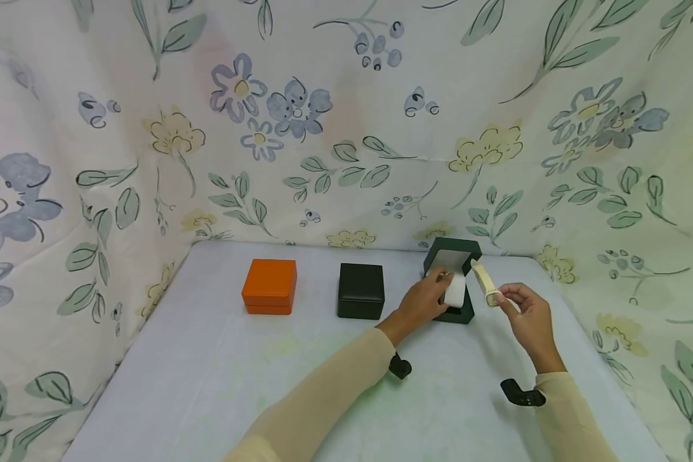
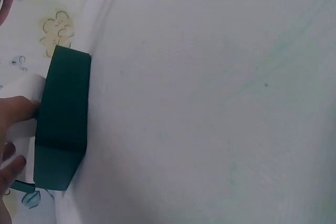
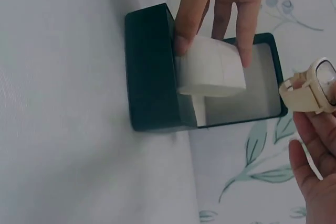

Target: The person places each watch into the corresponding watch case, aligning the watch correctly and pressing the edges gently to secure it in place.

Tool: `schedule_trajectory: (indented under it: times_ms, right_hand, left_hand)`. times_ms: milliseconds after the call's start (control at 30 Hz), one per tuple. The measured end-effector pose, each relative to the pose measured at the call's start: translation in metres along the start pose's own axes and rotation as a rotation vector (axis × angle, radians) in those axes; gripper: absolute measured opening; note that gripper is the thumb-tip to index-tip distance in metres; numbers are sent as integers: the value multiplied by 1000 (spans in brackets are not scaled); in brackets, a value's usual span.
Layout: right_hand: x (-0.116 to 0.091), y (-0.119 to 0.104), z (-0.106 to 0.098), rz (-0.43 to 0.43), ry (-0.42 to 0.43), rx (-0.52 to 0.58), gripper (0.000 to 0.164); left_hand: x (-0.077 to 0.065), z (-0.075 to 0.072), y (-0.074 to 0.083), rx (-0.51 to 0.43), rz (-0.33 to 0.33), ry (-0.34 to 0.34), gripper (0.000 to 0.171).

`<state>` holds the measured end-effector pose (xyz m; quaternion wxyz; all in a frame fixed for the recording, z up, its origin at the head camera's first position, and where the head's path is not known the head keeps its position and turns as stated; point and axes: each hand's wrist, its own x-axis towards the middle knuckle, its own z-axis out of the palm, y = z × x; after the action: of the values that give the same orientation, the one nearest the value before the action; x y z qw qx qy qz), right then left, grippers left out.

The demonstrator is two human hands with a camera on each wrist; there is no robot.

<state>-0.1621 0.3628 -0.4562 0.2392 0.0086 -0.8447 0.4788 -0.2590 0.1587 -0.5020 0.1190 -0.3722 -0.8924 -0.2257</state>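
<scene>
A dark green watch box [image 1: 469,310] stands at the back right with its lid raised. My left hand [image 1: 417,304] reaches over it and grips a white watch cushion [image 3: 212,69] between thumb and fingers. In the right wrist view the cushion sits at the mouth of the box's base, partly raised out of it, before the pale lid lining [image 3: 257,98]. Just right of the box, my right hand [image 1: 530,321] holds a cream wristwatch [image 1: 484,282] up by its case end, thumb and fingertips pinching it. The watch's strap slants up toward the lid.
On the same white-covered table [image 1: 306,378] stand a closed orange box [image 1: 269,286] at left and a closed black box [image 1: 360,291] in the middle. Flower-printed cloth [image 1: 346,128] hangs behind and along the sides. Dark wrist devices [image 1: 522,393] are on both arms.
</scene>
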Motion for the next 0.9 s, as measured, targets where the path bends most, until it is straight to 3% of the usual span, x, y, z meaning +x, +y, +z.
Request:
schedule_trajectory:
  times_ms: [100,233,467,667,900]
  right_hand:
    - [2,-4,4,-4,-12,6,12]
    - [2,-11,9,-4,-27,13,14]
    - [1,-27,20,26,21,214,19]
    - [3,-38,31,29,-3,312,19]
    - [-2,-50,43,44,-35,345,18]
  left_hand:
    - [-1,-3,-2,-42,10,41,75]
    - [-3,-14,-3,-172,-1,87,78]
    - [-15,-41,-4,-453,-41,78,79]
    - [-35,-62,-12,-690,-81,86,78]
    - [-55,-83,-23,-723,-52,99,77]
